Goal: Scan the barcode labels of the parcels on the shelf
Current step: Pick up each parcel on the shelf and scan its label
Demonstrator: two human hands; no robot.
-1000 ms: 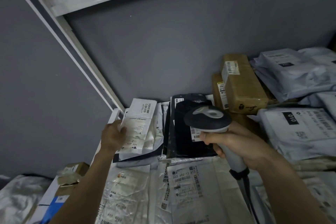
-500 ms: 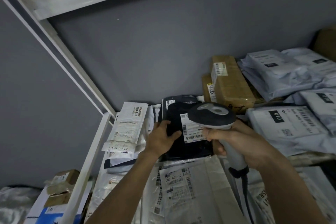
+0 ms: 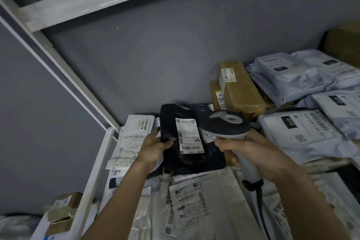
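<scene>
The left hand (image 3: 153, 147) grips the left edge of a black parcel (image 3: 185, 142), thumb curled over its front and fingers hidden behind it. The parcel stands nearly upright with its long axis running up and down, leaning slightly, its white barcode label (image 3: 190, 136) facing the camera. The right hand (image 3: 247, 152) is wrapped tight around the pale handle of a barcode scanner (image 3: 228, 122), whose dark head sits just right of the label and overlaps the parcel's upper right corner, pointing up and to the left; a black cable (image 3: 260, 197) drops from the handle's base. The parcel sits between the 2 hands, at the back of the shelf (image 3: 91, 177). To its left leans a white labelled mailer (image 3: 132, 138); below lies a grey mailer (image 3: 204, 200) printed 502 602 12 815. To the right stand brown cardboard boxes (image 3: 239, 91) and stacked pale poly bags (image 3: 298, 132) marked 010.
</scene>
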